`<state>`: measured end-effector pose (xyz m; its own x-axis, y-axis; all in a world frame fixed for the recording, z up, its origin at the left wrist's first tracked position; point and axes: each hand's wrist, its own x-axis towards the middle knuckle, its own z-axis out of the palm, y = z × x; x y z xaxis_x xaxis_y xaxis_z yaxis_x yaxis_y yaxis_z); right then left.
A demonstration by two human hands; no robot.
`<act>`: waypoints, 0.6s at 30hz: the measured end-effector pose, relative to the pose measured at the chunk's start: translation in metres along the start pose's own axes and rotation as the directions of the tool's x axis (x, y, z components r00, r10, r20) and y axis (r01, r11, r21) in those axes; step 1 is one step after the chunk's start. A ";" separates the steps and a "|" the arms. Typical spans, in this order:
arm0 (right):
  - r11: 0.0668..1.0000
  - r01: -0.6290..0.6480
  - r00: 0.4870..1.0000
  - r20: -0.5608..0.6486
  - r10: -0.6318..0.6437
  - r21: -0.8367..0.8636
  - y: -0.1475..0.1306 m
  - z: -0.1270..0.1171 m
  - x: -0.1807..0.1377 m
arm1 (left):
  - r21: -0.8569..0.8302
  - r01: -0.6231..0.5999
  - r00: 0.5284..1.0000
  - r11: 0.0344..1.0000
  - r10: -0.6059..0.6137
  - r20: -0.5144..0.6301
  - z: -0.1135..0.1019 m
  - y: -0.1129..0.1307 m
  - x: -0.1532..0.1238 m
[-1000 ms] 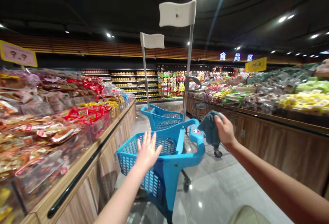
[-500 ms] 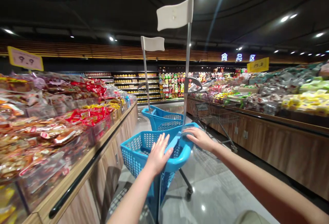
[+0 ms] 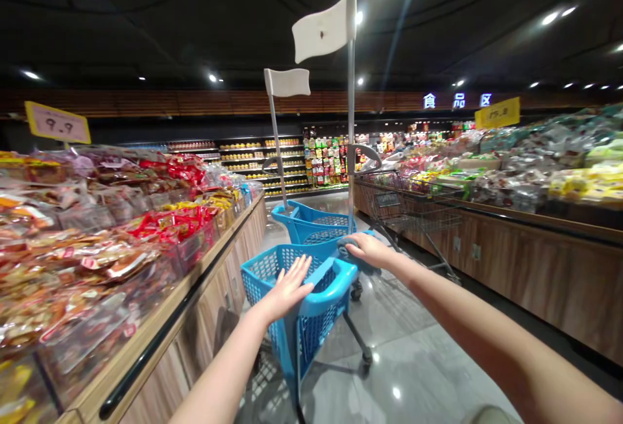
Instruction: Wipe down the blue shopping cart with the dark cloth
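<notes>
A blue plastic shopping cart point(image 3: 311, 320) stands in the aisle in front of me, with a white flag point(image 3: 324, 26) on a tall pole. My left hand point(image 3: 287, 287) hovers over its basket with fingers stretched out, close to the handle. My right hand point(image 3: 372, 250) presses a grey-blue cloth point(image 3: 346, 249) against the far end of the cart's handle. A second blue cart point(image 3: 311, 221) with its own white flag stands just beyond.
A wooden display counter point(image 3: 195, 320) piled with packaged snacks runs along the left. On the right stands another wooden counter point(image 3: 530, 268) with packaged food and a metal wire cart point(image 3: 411, 210) beside it. Stocked shelves point(image 3: 292, 163) close the aisle's far end.
My right hand came down from beside the cart, where it held the cloth in the air, onto the handle. The cart turned and moved forward; my left hand stayed over the basket.
</notes>
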<state>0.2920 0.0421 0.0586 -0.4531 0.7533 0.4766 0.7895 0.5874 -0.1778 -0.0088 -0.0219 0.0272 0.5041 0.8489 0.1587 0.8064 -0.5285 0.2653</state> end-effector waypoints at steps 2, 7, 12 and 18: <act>0.995 -0.094 0.995 0.014 0.094 -0.027 0.021 0.000 0.011 | -0.047 0.036 0.999 0.998 -0.035 0.023 0.006 -0.001 -0.002; 0.963 -0.256 0.967 -0.009 0.256 -0.080 0.042 0.003 0.021 | -0.045 0.129 0.991 0.991 -0.130 -0.011 0.019 0.009 -0.013; 0.922 -0.366 0.931 -0.051 0.362 -0.126 0.031 0.005 0.023 | -0.008 0.070 0.986 0.998 -0.070 -0.148 0.015 0.071 0.000; 0.941 -0.322 0.947 -0.039 0.319 -0.107 0.016 -0.002 0.005 | 0.148 0.137 0.971 0.979 -0.103 -0.214 0.004 0.118 0.008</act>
<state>0.3032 0.0544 0.0596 -0.1605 0.8892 0.4284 0.9330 0.2783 -0.2282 0.0915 -0.0772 0.0561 0.3403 0.8802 0.3307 0.9045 -0.4025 0.1406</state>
